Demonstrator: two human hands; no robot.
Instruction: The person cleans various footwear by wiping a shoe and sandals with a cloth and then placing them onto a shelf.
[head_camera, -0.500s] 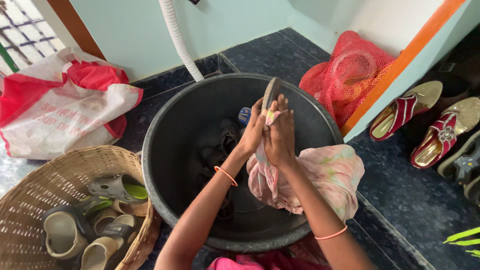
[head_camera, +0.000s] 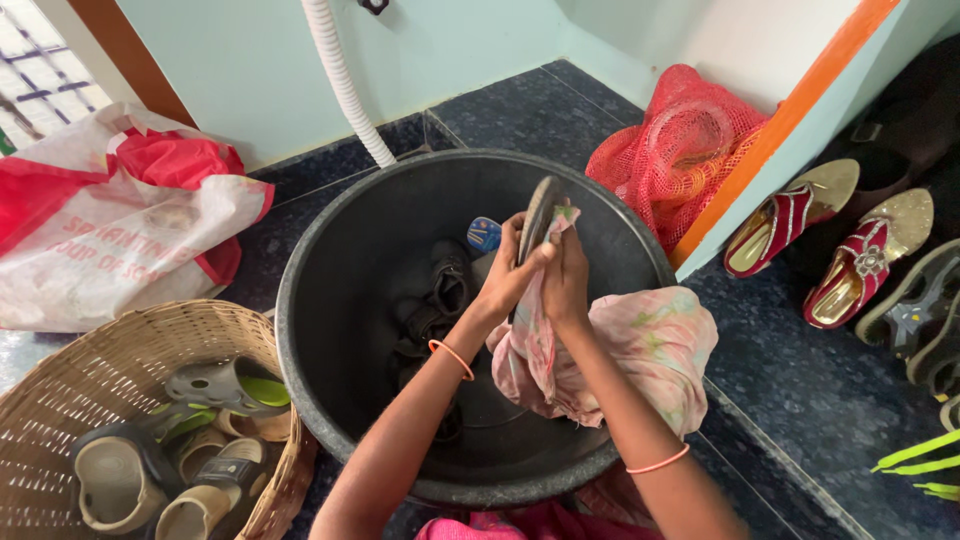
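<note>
Since earlier: our hands edged higher, cloth nearer sandal tip | head view: left hand (head_camera: 503, 282) grips sandal (head_camera: 537, 222) edge-on over tub (head_camera: 330, 350); right hand (head_camera: 566, 280) fingers pinch cloth (head_camera: 640, 350) against it | handling: sandal light, stiff, likely slick; hold by rim.

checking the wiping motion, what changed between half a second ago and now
The right hand has slid the pale cloth a little higher along the flat sandal, so the cloth's tip now reaches near the sandal's top edge. The left hand keeps gripping the sandal from the other side, over the black tub. The view shifted slightly. The shoes in the wicker basket lie as before.
</note>
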